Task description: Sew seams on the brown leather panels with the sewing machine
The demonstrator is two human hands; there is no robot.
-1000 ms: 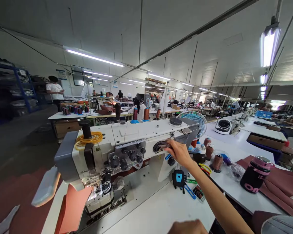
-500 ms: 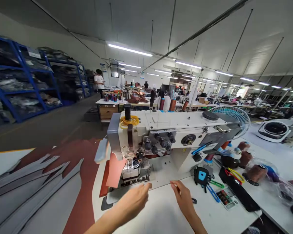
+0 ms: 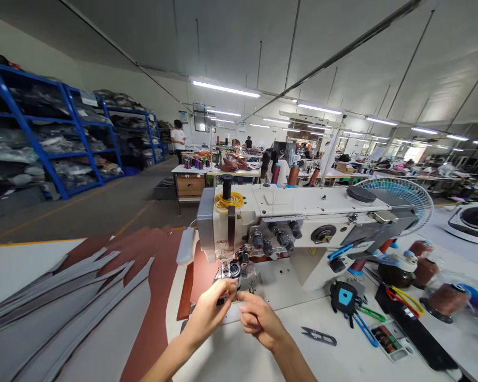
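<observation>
My left hand (image 3: 209,310) is up in front of the sewing machine (image 3: 271,212), close to its needle area. Its thumb and fingertips are pinched together; whatever is between them is too small to make out. Fingertip to fingertip with it is my right hand (image 3: 261,321), fingers curled and the index finger reaching toward the left. Anything it grips cannot be seen. Behind my left hand, the presser foot area (image 3: 234,269) is partly hidden. A reddish-brown piece of material (image 3: 203,273) lies beside it. To the right of my hands, thread snips (image 3: 318,336) rest on the table.
Grey and brown cut pieces (image 3: 99,297) spread over the left side. On the right lie a tape measure (image 3: 343,297), a bobbin box (image 3: 388,339), a black phone-like slab (image 3: 418,329) and thread spools (image 3: 448,300). A fan (image 3: 406,204) stands behind the machine.
My hands, apart before, have come together before the needle area, the right one moving left. The thread snips, mostly covered by my right hand earlier, now show fully. The view has turned slightly left.
</observation>
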